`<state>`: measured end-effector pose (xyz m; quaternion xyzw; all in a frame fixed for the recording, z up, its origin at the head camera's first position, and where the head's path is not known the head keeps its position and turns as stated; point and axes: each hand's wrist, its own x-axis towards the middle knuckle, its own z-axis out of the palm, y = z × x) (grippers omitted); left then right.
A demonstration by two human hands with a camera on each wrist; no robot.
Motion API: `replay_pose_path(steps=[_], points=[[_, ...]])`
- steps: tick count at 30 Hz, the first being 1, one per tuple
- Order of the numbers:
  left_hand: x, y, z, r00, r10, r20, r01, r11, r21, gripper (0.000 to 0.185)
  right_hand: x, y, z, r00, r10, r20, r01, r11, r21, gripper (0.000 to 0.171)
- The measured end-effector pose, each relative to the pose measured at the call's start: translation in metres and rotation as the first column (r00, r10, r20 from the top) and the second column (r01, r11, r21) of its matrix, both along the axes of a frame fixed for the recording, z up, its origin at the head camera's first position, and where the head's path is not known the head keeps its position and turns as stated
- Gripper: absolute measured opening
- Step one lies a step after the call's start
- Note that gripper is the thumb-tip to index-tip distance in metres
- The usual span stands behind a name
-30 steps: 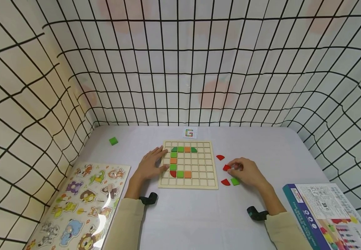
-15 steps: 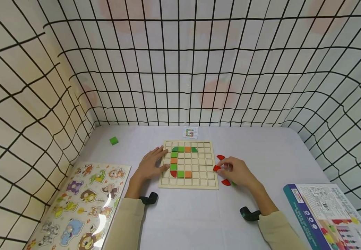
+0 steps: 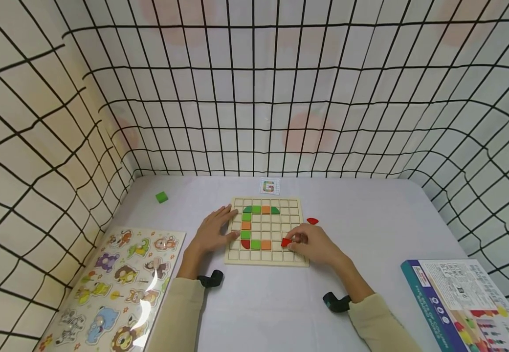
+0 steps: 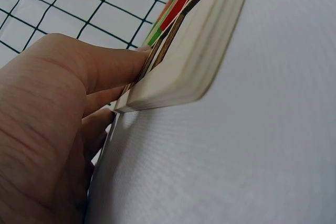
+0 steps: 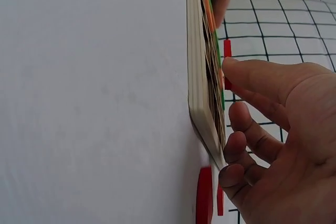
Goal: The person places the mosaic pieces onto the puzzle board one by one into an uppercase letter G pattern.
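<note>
A pale wooden grid board [image 3: 267,263] lies on the table, with green, orange and red tiles set in its cells in a C-like row. My left hand [image 3: 211,232] rests at its left edge, fingers fairly straight, the thumb on top of the board. Above the lower right cells, my right hand [image 3: 313,244] pinches a small red tile [image 3: 286,242] between thumb and forefinger. The right wrist view shows this red tile [image 5: 227,66] standing on edge over the board. A red quarter-round tile [image 3: 312,221] lies right of the board.
Behind the board lies a small pattern card [image 3: 270,186] with a G. A green tile [image 3: 162,197] sits at back left. An animal puzzle board [image 3: 118,288] is at left, a box [image 3: 461,298] at right. Black netting [image 3: 263,98] encloses the table.
My right hand has carried the red tile leftward from beside the board to over its lower right cells. The left hand has stayed at the board's edge.
</note>
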<state>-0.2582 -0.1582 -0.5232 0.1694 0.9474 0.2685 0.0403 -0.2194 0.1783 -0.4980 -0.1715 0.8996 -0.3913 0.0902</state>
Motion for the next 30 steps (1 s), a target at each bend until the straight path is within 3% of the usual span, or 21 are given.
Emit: replay_pose_path(steps=[15, 30], points=[[0.0, 0.001, 0.001, 1.0, -0.015, -0.022, 0.015, 1.0, -0.001, 0.074, 0.0, -0.022, 0.001, 0.997, 0.067, -0.046, -0.065, 0.997, 0.038, 0.011], [0.0, 0.001, 0.003, 1.0, -0.012, -0.026, 0.012, 1.0, -0.004, 0.073, -0.002, -0.023, 0.001, 0.996, 0.074, -0.054, -0.071, 0.996, 0.047, 0.015]])
